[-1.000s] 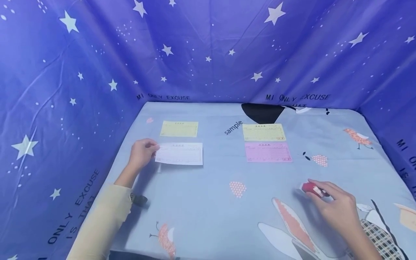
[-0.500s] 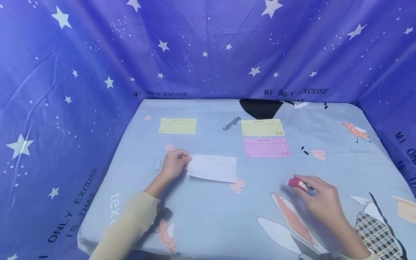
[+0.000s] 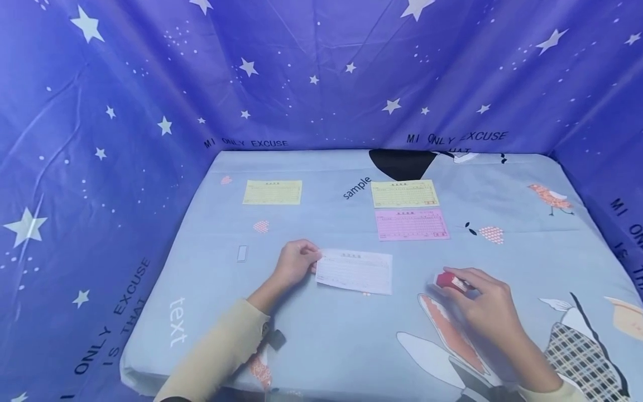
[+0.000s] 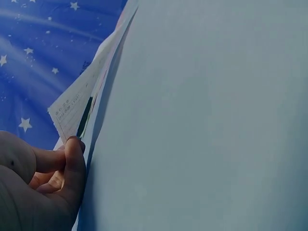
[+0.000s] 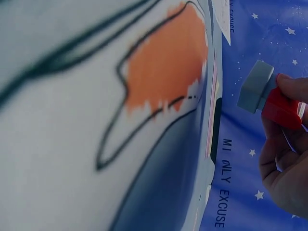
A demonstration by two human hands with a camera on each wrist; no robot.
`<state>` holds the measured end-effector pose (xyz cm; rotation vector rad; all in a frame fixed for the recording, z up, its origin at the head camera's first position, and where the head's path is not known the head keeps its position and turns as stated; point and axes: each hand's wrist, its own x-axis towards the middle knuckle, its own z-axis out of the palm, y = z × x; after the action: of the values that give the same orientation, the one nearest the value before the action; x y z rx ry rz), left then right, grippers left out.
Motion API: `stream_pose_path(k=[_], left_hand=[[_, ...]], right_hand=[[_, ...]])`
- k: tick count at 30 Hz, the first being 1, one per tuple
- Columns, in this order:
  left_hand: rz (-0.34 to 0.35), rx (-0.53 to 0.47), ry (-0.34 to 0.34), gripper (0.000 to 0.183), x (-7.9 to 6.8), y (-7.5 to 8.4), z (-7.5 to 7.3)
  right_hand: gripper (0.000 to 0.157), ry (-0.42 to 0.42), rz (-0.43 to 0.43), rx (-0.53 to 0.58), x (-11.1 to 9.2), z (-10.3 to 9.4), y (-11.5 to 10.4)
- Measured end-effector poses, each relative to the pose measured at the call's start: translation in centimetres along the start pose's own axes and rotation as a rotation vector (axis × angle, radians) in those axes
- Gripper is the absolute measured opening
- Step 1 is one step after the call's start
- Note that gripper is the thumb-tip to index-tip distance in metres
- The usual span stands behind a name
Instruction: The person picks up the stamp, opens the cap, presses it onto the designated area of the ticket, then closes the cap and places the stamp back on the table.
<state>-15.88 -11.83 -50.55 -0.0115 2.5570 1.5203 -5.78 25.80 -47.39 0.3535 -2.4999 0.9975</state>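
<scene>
My left hand (image 3: pixel 297 262) pinches the left edge of a white printed form (image 3: pixel 354 272), which lies over the middle of the cloth in the head view. In the left wrist view the left hand (image 4: pixel 57 178) shows thumb and finger on the slip (image 4: pixel 72 113), seen at a slant. Off to the right, my right hand (image 3: pixel 484 298) grips a red stamp (image 3: pixel 449 281) with a pale block-shaped end pointing left. The right wrist view shows that stamp (image 5: pixel 281 108) between thumb and fingers, its grey end (image 5: pixel 255 86) raised off the cloth.
A yellow form (image 3: pixel 272 192) lies at the back left. At the back right a second yellow form (image 3: pixel 404 194) lies above a pink form (image 3: pixel 412 225), both with small red marks at lower right. Blue star-patterned curtains (image 3: pixel 321 72) surround the patterned tablecloth (image 3: pixel 211 268).
My left hand has carried the white form from below the left yellow form rightward and nearer to me. My right hand has shifted a little left with the stamp.
</scene>
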Motion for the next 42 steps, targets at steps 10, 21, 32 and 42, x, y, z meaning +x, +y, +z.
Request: stream_pose_path(k=[10,21,32,42], left_hand=[[-0.019,-0.018,-0.046,0.005,-0.3,0.6,1.1],[0.023,0.092,-0.081,0.006,-0.5,1.1,0.9],[0.042,0.134,-0.120,0.006,-0.2,1.2,0.7],[0.046,0.129,-0.128,0.007,-0.1,1.1,1.0]], right_hand=[[0.044,-0.041,-0.074,-0.018,0.9,0.4,-0.2],[0.042,-0.159,-0.152,-0.014,3.2,1.7,-1.9],[0.039,-0.240,-0.230,-0.026,3.5,4.5,-3.5],[0.037,-0.296,-0.253,-0.070,3.7,5.8,-4.0]])
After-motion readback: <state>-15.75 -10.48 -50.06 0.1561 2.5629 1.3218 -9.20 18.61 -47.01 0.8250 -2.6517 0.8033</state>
